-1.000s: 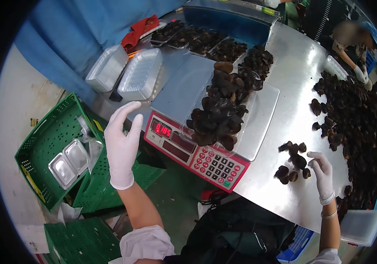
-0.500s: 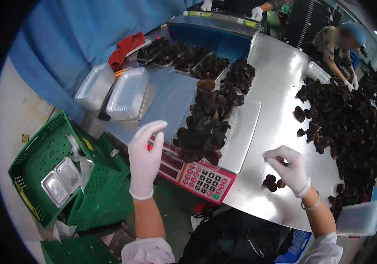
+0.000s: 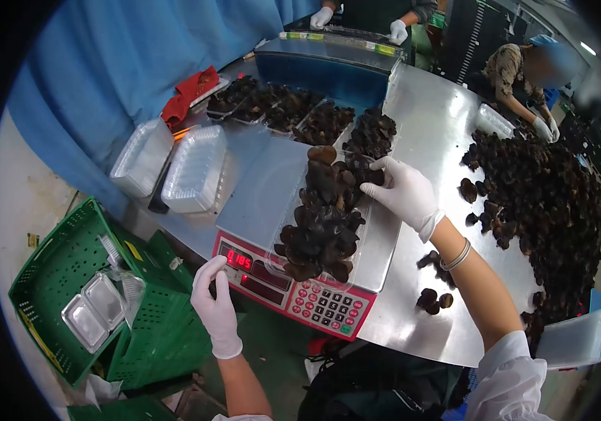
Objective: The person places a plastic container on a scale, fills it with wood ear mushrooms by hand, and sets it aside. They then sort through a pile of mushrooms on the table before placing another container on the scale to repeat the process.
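Observation:
A clear plastic tray heaped with dark wood ear mushrooms [image 3: 325, 217] sits on an electronic scale [image 3: 244, 186], whose red display [image 3: 236, 258] appears to read 0.185. At the right side of the heap, my white-gloved right hand [image 3: 409, 196] has its thumb and fingers around a mushroom piece, mostly hidden by the fingers. My gloved left hand [image 3: 215, 305] is just in front of the display's left end, its fingers loosely bent, thumb apart, holding nothing.
Filled mushroom trays [image 3: 279, 109] line the back. Stacked empty trays [image 3: 194, 168] stand left, above green crates [image 3: 143, 316]. Loose mushrooms [image 3: 428, 300] lie right of the scale; a large mushroom pile [image 3: 546, 210] spreads beyond, near a co-worker's hands [image 3: 546, 130]. Another person's gloved hands [image 3: 398, 31] are behind.
My right hand has moved up and left from above the loose mushrooms to the tray. My left hand has dropped lower, uncovering the lit display. More dark pieces show below my right wrist.

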`<state>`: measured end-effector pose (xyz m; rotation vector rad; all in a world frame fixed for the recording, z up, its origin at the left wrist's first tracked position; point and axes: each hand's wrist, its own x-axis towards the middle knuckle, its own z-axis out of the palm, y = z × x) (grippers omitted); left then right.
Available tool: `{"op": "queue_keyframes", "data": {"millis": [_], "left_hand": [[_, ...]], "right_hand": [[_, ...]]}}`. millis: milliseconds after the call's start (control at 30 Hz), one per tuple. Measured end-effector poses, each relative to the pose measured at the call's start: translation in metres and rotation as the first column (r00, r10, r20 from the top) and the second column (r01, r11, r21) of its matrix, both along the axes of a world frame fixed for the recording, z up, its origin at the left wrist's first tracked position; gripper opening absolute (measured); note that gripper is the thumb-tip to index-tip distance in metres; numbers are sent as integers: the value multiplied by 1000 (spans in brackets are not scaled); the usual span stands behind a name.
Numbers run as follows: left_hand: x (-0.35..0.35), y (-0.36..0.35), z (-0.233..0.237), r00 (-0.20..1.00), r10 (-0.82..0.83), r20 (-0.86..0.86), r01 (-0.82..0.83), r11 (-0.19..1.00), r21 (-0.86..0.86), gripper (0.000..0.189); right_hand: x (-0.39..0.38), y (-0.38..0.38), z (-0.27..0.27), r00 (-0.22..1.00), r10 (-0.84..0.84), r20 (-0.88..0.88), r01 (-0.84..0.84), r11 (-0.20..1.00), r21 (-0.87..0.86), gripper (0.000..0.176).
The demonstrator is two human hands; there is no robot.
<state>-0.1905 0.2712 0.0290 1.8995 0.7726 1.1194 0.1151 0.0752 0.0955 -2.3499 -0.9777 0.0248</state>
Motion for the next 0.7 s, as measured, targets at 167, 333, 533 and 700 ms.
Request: {"op": "queue_keyframes", "data": {"millis": [167,333,533,700], "left_hand": [[2,1,-7,1000,-9,-13,9,999,40,21],[3,0,-4,1000,-6,-19,6,999,37,20],[-2,4,-6,999,18,35,-21,996,92,19],[-21,38,-11,986,163,33,-166,975,147,16]], "right_hand": [[13,0,-8,984,108,-143,-73,969,236,29],[18,-4,-1,858,299,-419,17,797,604,25],[5,-43,10,681,476,-556,195,614,765,28],[1,-134,-38,914,44,-403,73,960,270,21]]}}
